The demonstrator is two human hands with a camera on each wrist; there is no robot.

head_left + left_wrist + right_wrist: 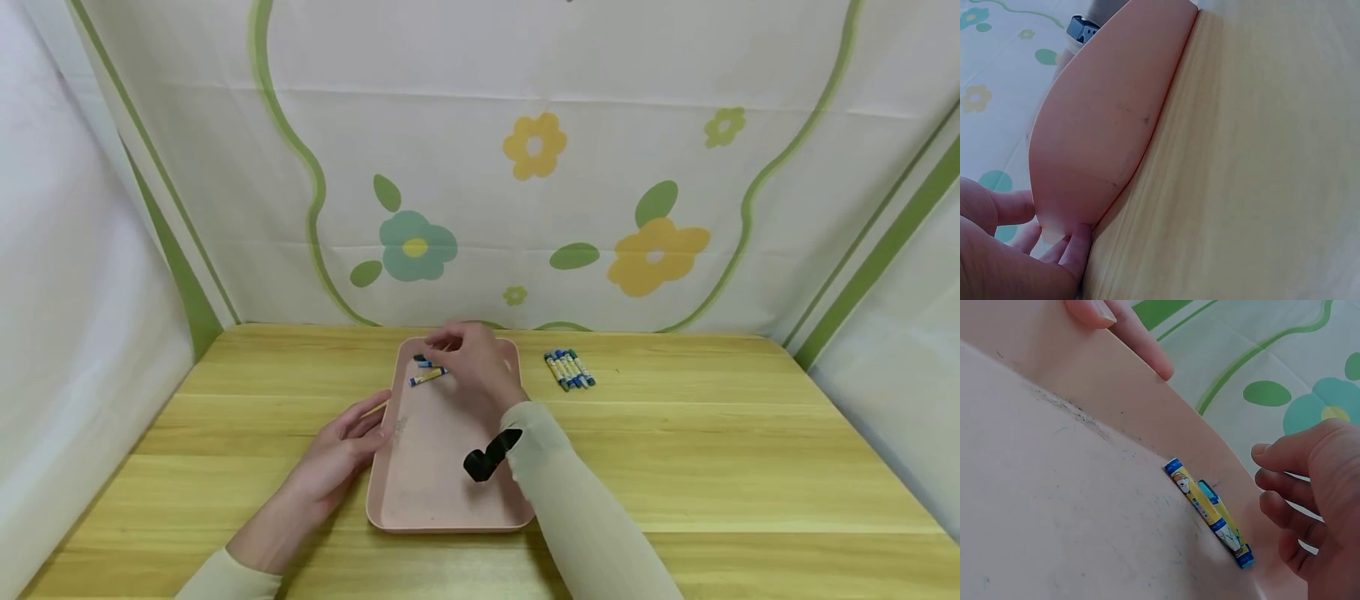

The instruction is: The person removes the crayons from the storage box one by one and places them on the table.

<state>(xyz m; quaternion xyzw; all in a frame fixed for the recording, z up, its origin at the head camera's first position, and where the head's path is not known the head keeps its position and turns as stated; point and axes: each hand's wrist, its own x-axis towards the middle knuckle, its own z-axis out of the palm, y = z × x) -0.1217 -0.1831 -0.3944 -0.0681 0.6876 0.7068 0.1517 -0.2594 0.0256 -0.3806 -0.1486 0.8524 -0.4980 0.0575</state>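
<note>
A shallow pink tray (pixel 438 467) lies on the wooden table. My left hand (pixel 341 446) grips its left rim, with the thumb over the edge and fingers against the outer wall (pixel 1100 119). Across the tray's far end reaches my right hand (pixel 476 362), its fingers loosely bent and nothing showing between them. Just beside those fingers, a crayon (pixel 1200 503) with a yellow wrapper and blue bands lies on the tray floor. A second crayon (pixel 1230 519) lies close along it by the tray wall. In the head view the right hand partly covers this spot.
Several crayons (pixel 570 369) lie side by side in a row on the table, right of the tray. Behind the table hangs a white cloth (pixel 480 200) with flower prints. A black wrist camera (pixel 487 458) on the right sleeve hangs over the tray.
</note>
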